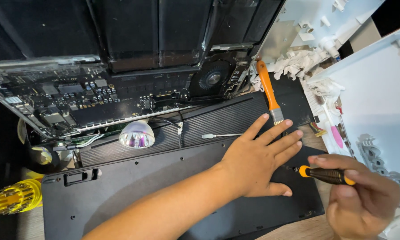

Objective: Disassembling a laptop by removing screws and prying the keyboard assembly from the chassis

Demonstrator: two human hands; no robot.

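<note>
My left hand [258,160] lies flat, fingers spread, on a black flat panel [133,195] at its right end. My right hand [362,195] grips a small screwdriver [327,174] with a black and orange handle, its tip at the panel's right edge just beside my left fingers. Behind the panel stands an opened laptop [120,84], its circuit board, black battery cells and round fan [213,79] exposed.
A black ribbed mat [218,122] holds a cotton swab [222,135], an orange-handled brush [269,91] and a shiny domed reflector [137,134]. A yellow screwdriver-bit holder [15,195] sits at left. White plastic covers [378,93], crumpled tissue [298,62] and a pink-and-white toothbrush [333,129] lie at right.
</note>
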